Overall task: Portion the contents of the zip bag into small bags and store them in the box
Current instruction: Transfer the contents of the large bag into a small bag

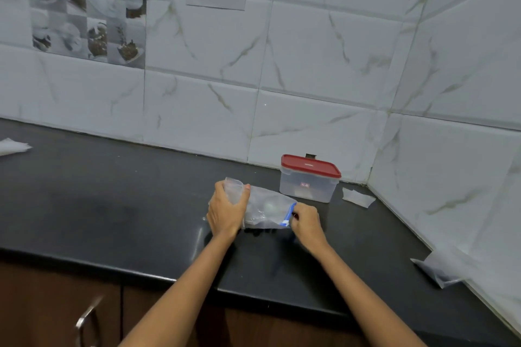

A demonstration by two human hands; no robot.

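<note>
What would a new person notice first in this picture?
First, the two hands at the middle of the black counter: the left hand grips one end of a clear zip bag, and the right hand pinches its blue strip. Behind them stands a clear box with a red lid.

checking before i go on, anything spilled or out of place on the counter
No spill shows. The zip bag is held at both ends by the left hand and right hand. The box stands upright, lid on. Loose small bags lie scattered by the wall, one near the right edge.
</note>
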